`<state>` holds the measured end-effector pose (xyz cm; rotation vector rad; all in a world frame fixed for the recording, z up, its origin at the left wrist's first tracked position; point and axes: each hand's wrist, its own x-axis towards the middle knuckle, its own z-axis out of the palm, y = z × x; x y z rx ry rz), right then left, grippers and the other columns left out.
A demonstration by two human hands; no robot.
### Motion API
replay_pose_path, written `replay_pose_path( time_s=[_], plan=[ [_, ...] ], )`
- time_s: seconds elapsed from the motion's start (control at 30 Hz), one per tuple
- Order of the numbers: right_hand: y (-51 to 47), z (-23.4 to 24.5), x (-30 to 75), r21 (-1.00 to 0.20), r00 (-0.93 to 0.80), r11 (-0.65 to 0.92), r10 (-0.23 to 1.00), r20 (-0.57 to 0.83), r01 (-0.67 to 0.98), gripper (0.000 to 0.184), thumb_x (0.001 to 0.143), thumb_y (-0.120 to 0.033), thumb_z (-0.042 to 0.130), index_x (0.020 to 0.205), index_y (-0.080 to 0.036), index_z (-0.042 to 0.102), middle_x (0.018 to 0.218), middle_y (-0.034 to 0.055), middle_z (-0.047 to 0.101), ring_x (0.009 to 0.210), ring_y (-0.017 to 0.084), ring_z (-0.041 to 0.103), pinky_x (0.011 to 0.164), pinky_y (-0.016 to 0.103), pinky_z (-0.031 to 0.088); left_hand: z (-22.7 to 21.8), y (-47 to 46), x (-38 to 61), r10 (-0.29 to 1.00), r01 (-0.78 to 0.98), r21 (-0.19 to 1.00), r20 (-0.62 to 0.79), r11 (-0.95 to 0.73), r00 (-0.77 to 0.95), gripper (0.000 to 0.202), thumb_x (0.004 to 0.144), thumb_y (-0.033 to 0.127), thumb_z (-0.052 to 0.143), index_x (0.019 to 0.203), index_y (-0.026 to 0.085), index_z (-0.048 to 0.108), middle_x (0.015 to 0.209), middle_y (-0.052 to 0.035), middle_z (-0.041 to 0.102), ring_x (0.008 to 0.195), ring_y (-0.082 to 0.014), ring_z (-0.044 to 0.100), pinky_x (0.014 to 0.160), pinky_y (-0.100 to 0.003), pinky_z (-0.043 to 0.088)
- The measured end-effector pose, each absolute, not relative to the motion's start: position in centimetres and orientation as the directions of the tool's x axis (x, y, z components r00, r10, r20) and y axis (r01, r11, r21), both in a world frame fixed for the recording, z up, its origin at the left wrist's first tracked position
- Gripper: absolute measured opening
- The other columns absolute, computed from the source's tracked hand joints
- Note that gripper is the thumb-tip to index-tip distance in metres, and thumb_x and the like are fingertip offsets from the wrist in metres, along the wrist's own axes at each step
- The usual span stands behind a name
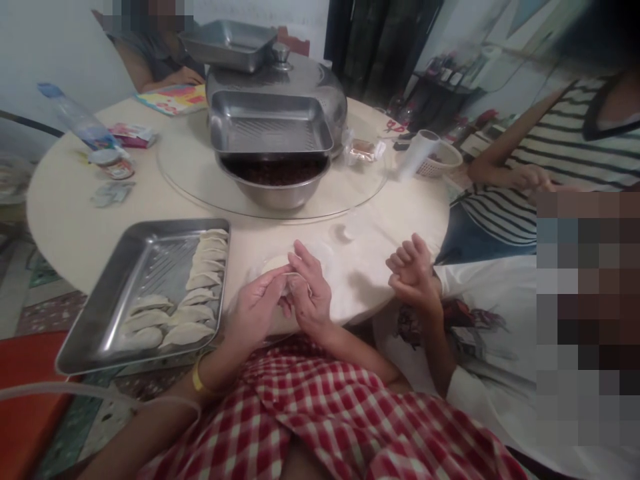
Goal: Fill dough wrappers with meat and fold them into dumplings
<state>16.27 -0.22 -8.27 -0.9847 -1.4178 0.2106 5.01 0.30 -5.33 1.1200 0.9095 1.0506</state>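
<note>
My left hand (257, 303) and my right hand (311, 293) meet at the near edge of the round table (75, 220). Both are closed in a pinch around a small pale dumpling (289, 285) held between them. A round dough wrapper (277, 263) lies on the table just beyond my fingers. To my left a metal tray (137, 267) holds several folded dumplings (200, 280) in rows.
A steel bowl of dark filling (276, 175) sits on a glass turntable (190, 180) under stacked metal trays and a lid. A person in white at my right holds clasped hands (413, 270). Another in stripes sits far right. A bottle (80, 120), jar and basket (443, 160) stand around.
</note>
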Motion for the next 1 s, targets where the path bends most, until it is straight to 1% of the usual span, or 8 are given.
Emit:
replay_pose_path(
  time_s=[0.13,0.23,0.4,0.5,0.6,0.77,0.83,1.0],
  plan=[
    [-0.2,-8.1,16.1,-0.684,0.179,0.589,0.687,0.704,0.43,0.04,0.101,-0.036,0.036,0.139,-0.032,0.048,0.145,0.0063,0.052,0.132,0.021,0.052,0.104,0.042,0.051,-4.8,0.2,4.7,0.964,-0.178,0.975,-0.082,0.129,0.251,0.052,0.08,0.048,0.068,0.121,0.015,0.067,0.079,-0.0047,0.073,0.048,-0.0091,0.053,0.045,-0.022,0.045],
    [-0.4,-7.9,16.0,-0.664,0.13,0.605,0.689,0.713,0.439,0.046,0.102,-0.039,0.028,0.145,-0.027,0.04,0.147,0.0082,0.05,0.136,0.021,0.048,0.107,0.043,0.048,-4.4,0.3,4.5,0.965,-0.173,0.975,-0.093,0.138,0.244,0.054,0.079,0.044,0.071,0.126,0.018,0.064,0.072,-0.0013,0.07,0.048,-0.0087,0.052,0.047,-0.021,0.045],
    [-0.6,-8.0,16.1,-0.661,0.09,0.592,0.71,0.699,0.461,0.056,0.101,-0.042,0.026,0.153,-0.022,0.023,0.152,0.0128,0.042,0.138,0.025,0.045,0.108,0.046,0.047,-4.5,0.5,4.2,0.976,-0.154,0.983,-0.07,0.104,0.207,0.034,0.077,0.041,0.072,0.099,0.016,0.077,0.056,0.0012,0.062,0.047,-0.0098,0.05,0.044,-0.021,0.041],
    [-0.5,-8.0,16.4,-0.635,0.078,0.641,0.675,0.734,0.431,0.054,0.1,-0.04,0.035,0.151,-0.024,0.029,0.154,0.0111,0.04,0.14,0.024,0.042,0.109,0.045,0.045,-4.7,0.6,4.3,0.981,-0.138,0.987,-0.06,0.086,0.186,0.031,0.077,0.041,0.071,0.093,0.016,0.077,0.06,-0.0009,0.066,0.048,-0.0101,0.051,0.043,-0.021,0.041],
    [-0.3,-8.1,16.5,-0.619,0.095,0.65,0.652,0.752,0.441,0.045,0.098,-0.033,0.043,0.142,-0.028,0.046,0.153,0.0079,0.041,0.137,0.022,0.045,0.108,0.043,0.046,-4.6,0.6,4.4,0.973,-0.134,0.985,-0.073,0.104,0.219,0.028,0.077,0.04,0.071,0.089,0.016,0.077,0.066,-0.0027,0.069,0.049,-0.0095,0.051,0.043,-0.02,0.041],
    [-0.3,-8.2,16.3,-0.7,0.078,0.554,0.757,0.649,0.45,0.033,0.097,-0.03,0.045,0.122,-0.025,0.065,0.149,0.0076,0.047,0.127,0.022,0.053,0.103,0.044,0.049,-4.0,0.5,4.7,0.957,-0.217,0.958,-0.125,0.185,0.262,0.029,0.077,0.041,0.071,0.091,0.016,0.076,0.079,-0.0051,0.071,0.055,-0.0105,0.056,0.042,-0.019,0.041],
    [-0.5,-8.2,16.2,-0.707,0.06,0.576,0.757,0.651,0.41,0.035,0.097,-0.033,0.044,0.126,-0.026,0.063,0.15,0.008,0.046,0.13,0.023,0.052,0.104,0.045,0.048,-3.6,0.2,4.7,0.952,-0.239,0.946,-0.153,0.219,0.266,0.027,0.075,0.038,0.073,0.088,0.015,0.075,0.076,-0.0045,0.07,0.054,-0.0102,0.056,0.043,-0.018,0.041],
    [-1.1,-8.0,16.8,-0.703,0.006,0.64,0.738,0.674,0.311,0.049,0.098,-0.043,0.041,0.145,-0.029,0.043,0.154,0.007,0.04,0.141,0.025,0.041,0.112,0.05,0.041,-2.6,0.1,1.8,0.93,-0.194,0.931,-0.254,0.31,0.267,0.027,0.07,0.032,0.076,0.091,0.015,0.076,0.065,-0.003,0.067,0.047,-0.0088,0.052,0.042,-0.018,0.042]
  ],
)
